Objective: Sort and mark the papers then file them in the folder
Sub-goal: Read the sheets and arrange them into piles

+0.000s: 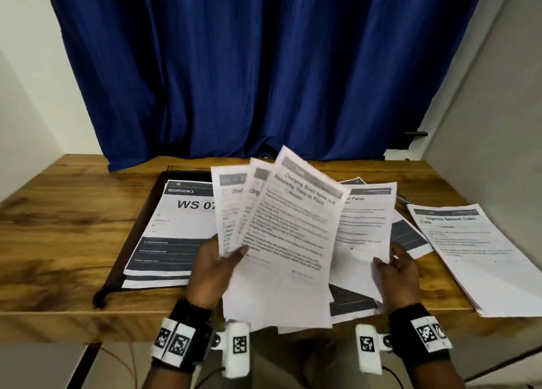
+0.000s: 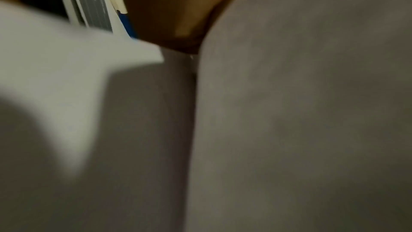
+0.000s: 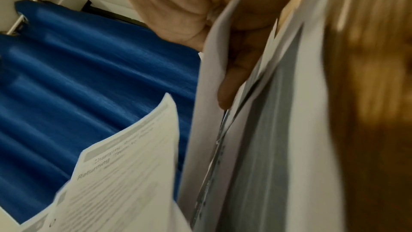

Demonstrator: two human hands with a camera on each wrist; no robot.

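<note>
My left hand (image 1: 218,264) grips a fan of three printed sheets (image 1: 289,227), thumb on the front, raised above the table's near edge. My right hand (image 1: 396,264) pinches the right edge of another sheet headed "Panel" (image 1: 365,221), thumb on top and fingers beneath it (image 3: 231,84). That sheet lies over a loose pile of papers with dark blocks (image 1: 352,300). A black folder (image 1: 140,215) lies open at the left with "BEDROOM 3 / WS 07" sheets (image 1: 176,230) stacked on it. The left wrist view is filled by blurred paper backs (image 2: 289,112).
A separate stack of white sheets headed "Organize Network Cable Coils" (image 1: 475,256) lies at the table's right end. The wooden table (image 1: 58,227) is backed by a blue curtain (image 1: 264,66). A dark pen-like thing (image 1: 401,198) peeks out behind the papers.
</note>
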